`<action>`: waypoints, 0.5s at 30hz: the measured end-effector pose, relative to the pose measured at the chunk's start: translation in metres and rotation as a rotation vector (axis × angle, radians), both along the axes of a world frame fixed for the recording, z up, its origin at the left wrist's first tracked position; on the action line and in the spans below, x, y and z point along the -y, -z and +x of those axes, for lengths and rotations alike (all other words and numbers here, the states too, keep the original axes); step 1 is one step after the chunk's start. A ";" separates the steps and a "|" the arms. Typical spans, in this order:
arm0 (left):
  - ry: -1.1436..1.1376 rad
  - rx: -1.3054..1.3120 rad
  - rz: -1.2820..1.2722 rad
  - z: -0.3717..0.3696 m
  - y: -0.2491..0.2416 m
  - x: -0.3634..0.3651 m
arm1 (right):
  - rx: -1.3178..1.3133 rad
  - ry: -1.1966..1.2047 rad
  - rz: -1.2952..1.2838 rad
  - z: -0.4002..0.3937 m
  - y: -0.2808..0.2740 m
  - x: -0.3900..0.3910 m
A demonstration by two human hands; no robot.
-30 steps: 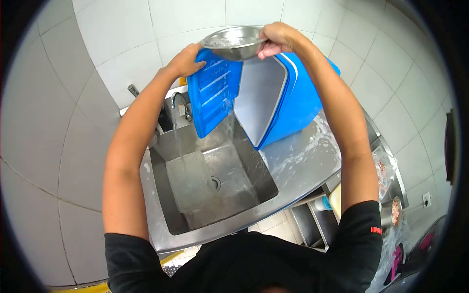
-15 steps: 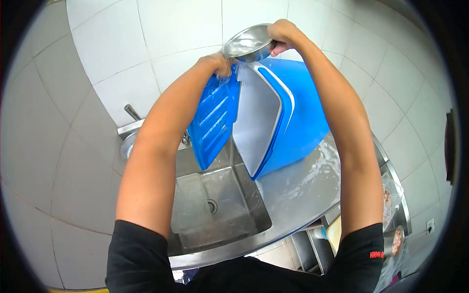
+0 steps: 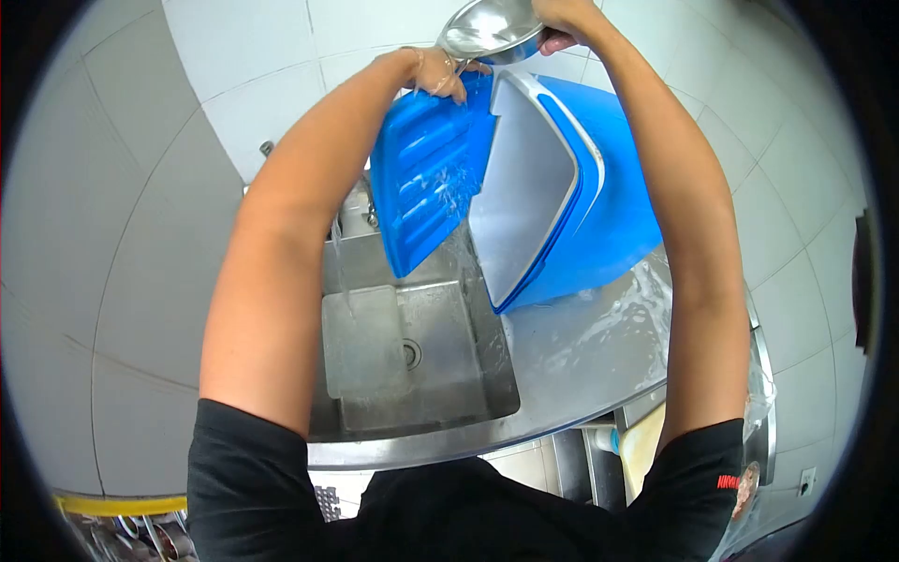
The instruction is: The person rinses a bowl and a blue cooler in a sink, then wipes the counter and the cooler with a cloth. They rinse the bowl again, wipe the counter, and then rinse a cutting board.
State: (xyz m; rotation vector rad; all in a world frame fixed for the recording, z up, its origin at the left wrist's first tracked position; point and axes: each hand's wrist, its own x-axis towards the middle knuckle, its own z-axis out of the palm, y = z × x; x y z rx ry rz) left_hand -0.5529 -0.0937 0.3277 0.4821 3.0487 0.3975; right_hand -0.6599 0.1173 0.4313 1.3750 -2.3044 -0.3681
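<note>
My right hand [image 3: 565, 21] grips the rim of a shiny metal bowl [image 3: 492, 33], which is tilted toward the left with water running from its lower edge. My left hand [image 3: 438, 75], wet, holds the top edge of the blue ribbed cooler lid [image 3: 426, 169], fingers bent over it. Water splashes down the lid's face. The lid stands swung open beside the blue cooler [image 3: 609, 187], which lies tipped on the steel counter with its pale inside [image 3: 524, 187] facing left and toward me.
Below the lid is a steel sink [image 3: 449, 347] with a drain and a translucent flat tray or board [image 3: 365, 342]. Suds lie on the steel counter [image 3: 599, 337]. A faucet [image 3: 373, 215] is partly hidden behind my left arm. Tiled walls surround the sink.
The view has shifted, so the cooler and hands sit higher in it. My left fingers have spread further over the lid's edge. Water now splashes on the lid's middle.
</note>
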 end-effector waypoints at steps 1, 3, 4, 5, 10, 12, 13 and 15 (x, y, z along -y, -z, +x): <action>-0.011 0.007 0.001 0.009 0.000 0.002 | 0.007 -0.011 0.001 0.001 0.001 0.004; -0.165 0.165 0.209 0.031 0.002 0.000 | -0.159 0.016 0.059 0.008 0.001 0.006; -0.109 0.285 0.385 0.052 0.001 -0.003 | 0.078 0.185 -0.068 0.036 -0.001 0.006; -0.120 0.291 0.384 0.070 -0.001 -0.006 | 0.087 0.175 -0.068 0.045 -0.002 0.006; -0.360 0.249 0.693 0.109 0.013 -0.002 | -0.093 0.114 -0.026 0.055 0.007 0.011; -0.450 0.125 0.715 0.110 0.016 -0.003 | -0.134 0.110 -0.034 0.069 0.010 0.010; -0.451 0.135 0.710 0.110 0.019 -0.005 | 0.199 0.147 -0.366 0.091 0.009 0.006; -0.455 0.052 0.802 0.106 0.024 -0.008 | 0.538 0.190 -0.706 0.113 0.011 0.004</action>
